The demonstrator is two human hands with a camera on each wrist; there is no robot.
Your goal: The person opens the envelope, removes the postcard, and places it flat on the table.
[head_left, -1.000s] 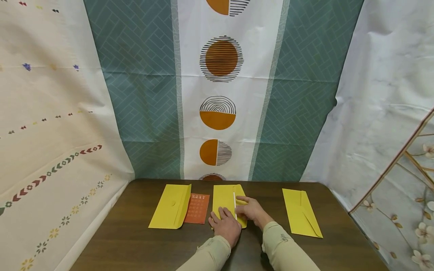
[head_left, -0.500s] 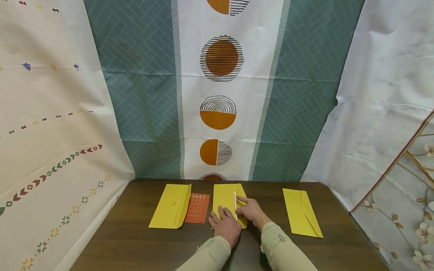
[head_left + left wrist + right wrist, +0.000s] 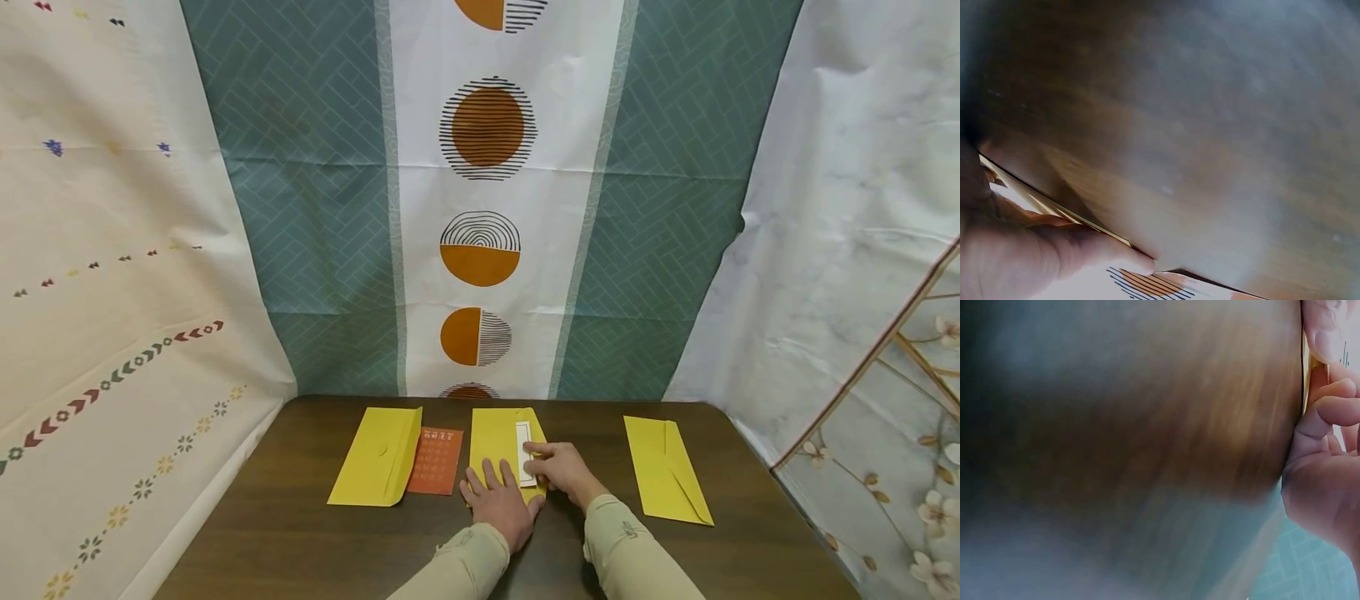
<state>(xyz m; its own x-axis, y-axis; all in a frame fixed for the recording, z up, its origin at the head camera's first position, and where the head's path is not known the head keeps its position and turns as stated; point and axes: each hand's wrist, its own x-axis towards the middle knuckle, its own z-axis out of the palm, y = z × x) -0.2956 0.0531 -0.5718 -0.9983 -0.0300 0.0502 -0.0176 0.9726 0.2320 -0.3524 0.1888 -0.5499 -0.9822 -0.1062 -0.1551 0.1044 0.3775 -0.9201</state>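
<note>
In the head view a yellow envelope (image 3: pixel 491 433) lies mid-table with its flap to the right. My left hand (image 3: pixel 501 507) rests on its near part, fingers spread. From the envelope's flap side shows a white card (image 3: pixel 523 433) with a thin dark border. The rest of the card seems to be inside the envelope. My right hand (image 3: pixel 566 471) pinches the card's right edge with thumb and index finger. Curled fingers of the right hand (image 3: pixel 1332 444) show at the right wrist view's edge. The left wrist view shows part of my left hand (image 3: pixel 1041 259) at the envelope's edge.
A yellow envelope (image 3: pixel 367 467) lies at the left, beside a red card (image 3: pixel 437 462) with printed rows. Another yellow envelope (image 3: pixel 660 458) lies at the right. The brown table (image 3: pixel 300 542) ends at a patterned cloth (image 3: pixel 480 342) behind.
The white card shows as a wider strip than before. My right hand has moved slightly to the right with it. My left hand stays on the envelope, its thumb spread a little more.
</note>
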